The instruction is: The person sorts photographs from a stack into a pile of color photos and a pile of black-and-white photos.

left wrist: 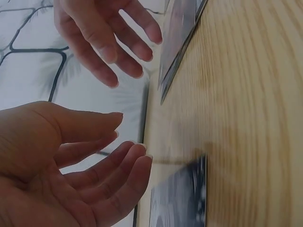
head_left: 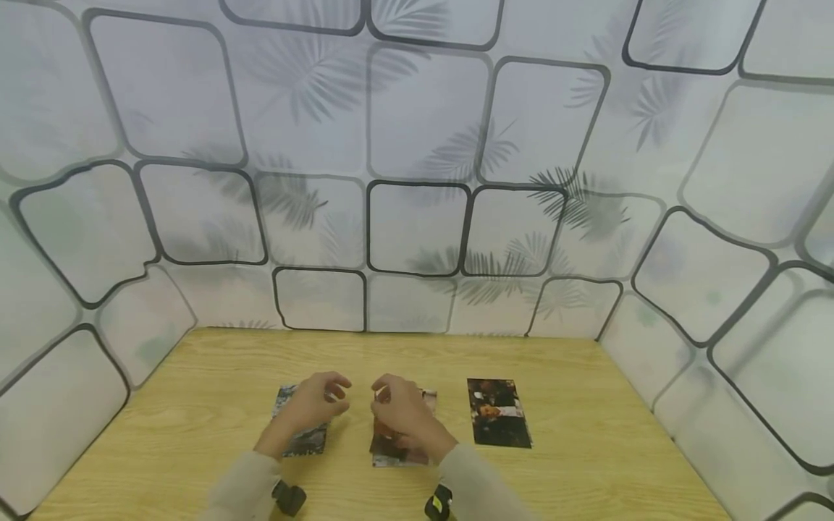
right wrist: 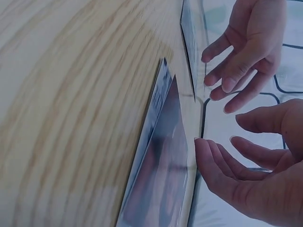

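- Photos lie flat on the wooden table (head_left: 195, 405), three spots in a row: a left photo (head_left: 306, 438) under the left hand (head_left: 313, 405), a middle stack of photos (head_left: 397, 452) under the right hand (head_left: 404, 416), and a dark photo (head_left: 498, 412) lying alone to the right, well apart from both hands.
- Only the head view shows all three spots and the patterned wall (head_left: 417, 181) around the table; it also shows both sleeves and a small device at each wrist.
- From the left wrist view, the left hand (left wrist: 71, 170) has straight, relaxed fingers held over the near edge of the left photo (left wrist: 182, 198), holding nothing; the right hand (left wrist: 104, 33) shows beyond it, fingers spread.
- From the right wrist view, the middle stack (right wrist: 161, 165) appears as more than one sheet, the top one slightly raised; the right hand (right wrist: 255, 175) has loosely curved fingers just beside its edge, with nothing pinched.
- Whether the right fingertips touch the stack cannot be told; in the head view the hand hides most of it.
- What the photos depict is too blurred to make out, and the wrist views cut them off at the frame edges.
- Both hands are palm-in, facing each other, near but apart.
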A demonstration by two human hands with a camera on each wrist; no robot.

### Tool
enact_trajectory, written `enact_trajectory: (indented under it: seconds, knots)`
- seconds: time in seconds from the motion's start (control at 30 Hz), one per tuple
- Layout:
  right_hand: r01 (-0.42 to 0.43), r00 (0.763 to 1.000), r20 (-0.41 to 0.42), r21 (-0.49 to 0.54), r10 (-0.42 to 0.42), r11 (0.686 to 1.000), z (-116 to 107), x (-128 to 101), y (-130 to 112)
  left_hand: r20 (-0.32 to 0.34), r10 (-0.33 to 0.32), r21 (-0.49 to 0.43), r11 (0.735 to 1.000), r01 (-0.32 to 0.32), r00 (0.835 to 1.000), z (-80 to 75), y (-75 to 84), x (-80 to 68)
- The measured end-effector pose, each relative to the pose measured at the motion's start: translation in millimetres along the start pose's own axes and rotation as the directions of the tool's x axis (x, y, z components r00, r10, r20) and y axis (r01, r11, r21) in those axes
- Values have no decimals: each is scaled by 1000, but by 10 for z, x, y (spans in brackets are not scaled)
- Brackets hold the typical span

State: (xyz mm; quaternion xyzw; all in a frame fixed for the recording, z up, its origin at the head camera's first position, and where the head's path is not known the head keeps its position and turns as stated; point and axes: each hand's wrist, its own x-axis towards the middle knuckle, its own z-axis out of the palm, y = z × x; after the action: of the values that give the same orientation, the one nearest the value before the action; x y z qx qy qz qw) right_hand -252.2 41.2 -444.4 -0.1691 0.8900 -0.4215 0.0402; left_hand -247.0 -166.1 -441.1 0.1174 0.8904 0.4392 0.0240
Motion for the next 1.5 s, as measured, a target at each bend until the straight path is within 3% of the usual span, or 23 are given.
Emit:
enact_trajectory:
  seconds: [0.4, 0.6, 0.8, 1.17, 1.5]
  knots:
    - [37, 998, -39, -84, -40, 996, -209, -75, 235, 33, 33, -40, 999, -31, 999, 310, 169, 142]
    - [15, 998, -55, -65, -19, 998, -348, -134, 377, 57, 31, -88, 996, -25, 998, 422, 234, 183]
    - [-42, 997, -69, -34, 40, 999, -485, -207, 511, 61, -4, -87, 996, 9, 998, 471, 294, 209]
    - [-121, 985, -130, -50, 114, 991, -575, -272, 628, 72, -43, -94, 994, 49, 997, 562, 266, 281]
    - [-181, 979, -91, 33, 183, 983, -571, -255, 670, -5, -73, -19, 997, 73, 997, 569, 308, 269]
